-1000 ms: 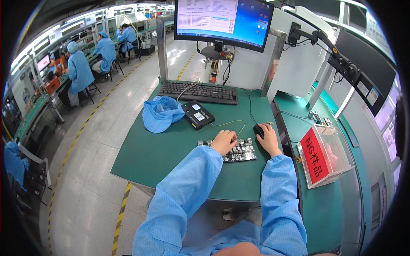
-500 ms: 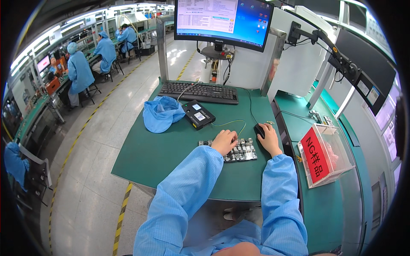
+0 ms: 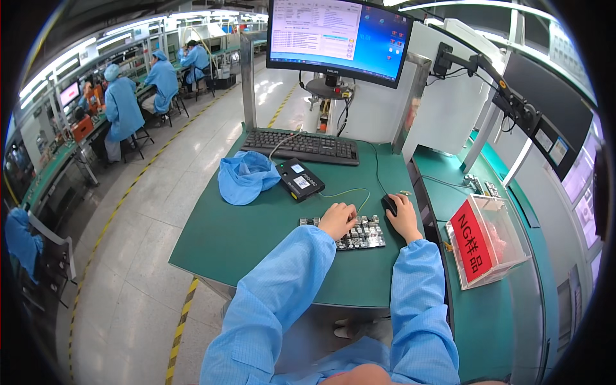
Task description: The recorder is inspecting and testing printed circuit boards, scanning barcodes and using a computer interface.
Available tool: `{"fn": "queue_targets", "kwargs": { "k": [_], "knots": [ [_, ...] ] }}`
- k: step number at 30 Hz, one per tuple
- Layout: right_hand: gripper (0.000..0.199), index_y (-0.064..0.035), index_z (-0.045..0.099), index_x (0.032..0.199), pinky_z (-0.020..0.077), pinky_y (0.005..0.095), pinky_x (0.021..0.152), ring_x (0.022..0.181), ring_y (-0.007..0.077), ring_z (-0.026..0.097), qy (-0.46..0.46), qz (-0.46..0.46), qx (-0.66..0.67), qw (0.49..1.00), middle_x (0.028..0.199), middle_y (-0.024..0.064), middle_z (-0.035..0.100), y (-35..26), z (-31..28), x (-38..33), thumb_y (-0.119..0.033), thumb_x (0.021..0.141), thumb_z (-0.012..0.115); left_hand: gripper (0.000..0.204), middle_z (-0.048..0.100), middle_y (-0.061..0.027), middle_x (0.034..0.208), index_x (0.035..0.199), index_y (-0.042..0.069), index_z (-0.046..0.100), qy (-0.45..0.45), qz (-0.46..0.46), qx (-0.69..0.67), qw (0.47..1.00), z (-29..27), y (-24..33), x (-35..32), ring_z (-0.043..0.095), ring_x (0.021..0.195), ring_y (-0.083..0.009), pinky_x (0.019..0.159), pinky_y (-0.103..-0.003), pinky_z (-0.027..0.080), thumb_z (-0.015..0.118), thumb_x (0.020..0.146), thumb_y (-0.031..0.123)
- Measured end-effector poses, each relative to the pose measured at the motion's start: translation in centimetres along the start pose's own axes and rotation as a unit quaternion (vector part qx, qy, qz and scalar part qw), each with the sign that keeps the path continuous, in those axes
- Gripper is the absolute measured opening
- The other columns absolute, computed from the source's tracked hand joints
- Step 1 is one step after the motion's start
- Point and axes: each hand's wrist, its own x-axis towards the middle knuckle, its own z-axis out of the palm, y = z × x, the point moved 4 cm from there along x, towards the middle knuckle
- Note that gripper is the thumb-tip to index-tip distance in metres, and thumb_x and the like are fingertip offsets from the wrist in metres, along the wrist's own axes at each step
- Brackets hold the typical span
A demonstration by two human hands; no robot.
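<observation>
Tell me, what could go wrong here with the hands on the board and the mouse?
The left hand rests on the circuit board, which lies loose on the green table; a push could slide it or bend small parts. The thin wire runs close behind that hand and might snag. The right hand on the mouse sits right beside the board and could bump it.

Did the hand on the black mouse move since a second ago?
No. The right hand rests on the black computer mouse in the same spot as before, just right of the green circuit board and below the black keyboard.
</observation>
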Motion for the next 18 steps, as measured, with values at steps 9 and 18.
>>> {"fn": "queue_targets", "kwargs": {
  "k": [9, 18],
  "knots": [
    [0.046, -0.0121, 0.055, 0.119, 0.0453, 0.0421, 0.088, 0.104, 0.0350, 0.052, 0.009, -0.010, -0.007, 1.000, 0.120, 0.0130, 0.051, -0.12, -0.11, 0.09, -0.015, 0.074, 0.066, 0.014, 0.055, -0.0074, 0.086, 0.090, 0.009, 0.055, 0.009, 0.006, 0.001, 1.000, 0.10, -0.15, 0.18, 0.051, 0.089, -0.0270, 0.081, -0.037, 0.042, 0.063, 0.084, 0.019],
    [0.047, -0.0119, 0.055, 0.119, 0.0451, 0.0422, 0.089, 0.105, 0.0353, 0.052, 0.000, 0.000, -0.001, 1.000, 0.120, 0.0129, 0.051, -0.11, -0.07, 0.02, -0.015, 0.074, 0.066, 0.014, 0.057, -0.0079, 0.088, 0.090, 0.009, 0.055, 0.025, 0.019, 0.018, 0.999, 0.39, -0.37, 0.12, 0.053, 0.089, -0.0281, 0.081, -0.038, 0.043, 0.064, 0.083, 0.018]
  ]
}}
